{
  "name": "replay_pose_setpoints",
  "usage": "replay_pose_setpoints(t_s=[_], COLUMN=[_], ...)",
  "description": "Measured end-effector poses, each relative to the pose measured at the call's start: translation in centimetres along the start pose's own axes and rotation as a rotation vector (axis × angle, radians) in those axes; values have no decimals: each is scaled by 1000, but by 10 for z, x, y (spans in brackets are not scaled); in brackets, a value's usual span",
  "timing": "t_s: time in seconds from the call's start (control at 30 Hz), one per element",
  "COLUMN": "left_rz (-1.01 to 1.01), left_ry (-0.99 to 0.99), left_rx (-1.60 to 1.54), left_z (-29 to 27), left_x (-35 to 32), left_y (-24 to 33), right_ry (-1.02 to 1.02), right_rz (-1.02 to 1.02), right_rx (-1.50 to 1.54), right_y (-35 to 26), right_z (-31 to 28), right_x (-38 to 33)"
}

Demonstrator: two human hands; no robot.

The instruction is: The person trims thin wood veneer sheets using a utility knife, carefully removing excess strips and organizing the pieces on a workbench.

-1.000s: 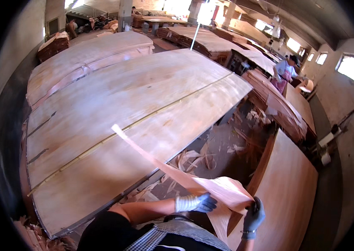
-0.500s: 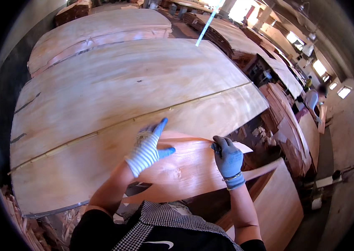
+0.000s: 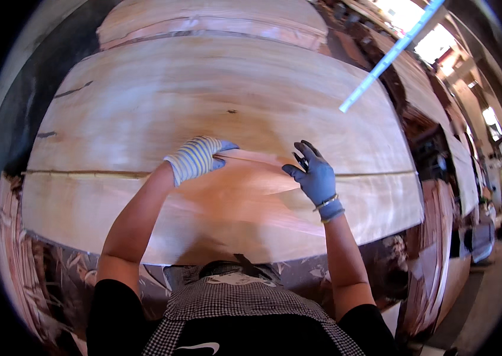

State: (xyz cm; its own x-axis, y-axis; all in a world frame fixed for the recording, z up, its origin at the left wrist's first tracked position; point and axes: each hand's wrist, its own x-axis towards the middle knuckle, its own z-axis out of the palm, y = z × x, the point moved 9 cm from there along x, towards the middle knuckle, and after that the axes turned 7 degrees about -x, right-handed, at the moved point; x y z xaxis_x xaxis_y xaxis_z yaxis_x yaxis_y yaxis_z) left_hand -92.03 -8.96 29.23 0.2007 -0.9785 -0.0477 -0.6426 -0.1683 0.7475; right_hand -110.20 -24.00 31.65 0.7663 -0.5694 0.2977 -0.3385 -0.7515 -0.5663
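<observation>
A thin pinkish veneer sheet (image 3: 251,181) lies over the near part of a large pale veneer panel (image 3: 144,113), across its long dark seam. My left hand (image 3: 197,159), in a striped glove with blue fingertips, pinches the smaller sheet's far edge between thumb and fingers. Just past that sheet's right end is my right hand (image 3: 316,178), in a blue-grey glove, raised off the panel. Its fingers are curled around a small dark thing (image 3: 300,160) beside the thumb, too small to name.
Behind the panel stands another veneer stack (image 3: 215,21). A pale blue strip (image 3: 387,59) slants down at the upper right. Bundled veneer scraps (image 3: 432,249) stand by the panel's right side, and more (image 3: 13,231) by its left. A person (image 3: 481,240) is at the far right.
The view has turned and shifted, with the panel now squarer before me. My right hand has let go of the pinkish sheet, which now lies on the panel; my left hand has closed on its edge.
</observation>
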Motion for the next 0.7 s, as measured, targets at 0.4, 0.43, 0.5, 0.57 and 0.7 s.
replay_pose_setpoints(t_s=[0.4, 0.43, 0.5, 0.57, 0.7], left_rz=[-203, -163, -166, -157, -111], left_ry=[383, 494, 436, 341, 396], left_rx=[630, 655, 529, 465, 408], left_z=[-25, -24, 16, 55, 60], left_x=[74, 79, 94, 111, 158], left_y=[-106, -111, -138, -155, -181], right_ry=[-276, -343, -373, -358, -307], right_rz=[-176, -172, -134, -80, -61], right_rx=[-454, -506, -506, -497, -479], right_y=[111, 122, 141, 157, 156], right_z=[164, 182, 209, 227, 250], right_x=[139, 145, 152, 175, 239])
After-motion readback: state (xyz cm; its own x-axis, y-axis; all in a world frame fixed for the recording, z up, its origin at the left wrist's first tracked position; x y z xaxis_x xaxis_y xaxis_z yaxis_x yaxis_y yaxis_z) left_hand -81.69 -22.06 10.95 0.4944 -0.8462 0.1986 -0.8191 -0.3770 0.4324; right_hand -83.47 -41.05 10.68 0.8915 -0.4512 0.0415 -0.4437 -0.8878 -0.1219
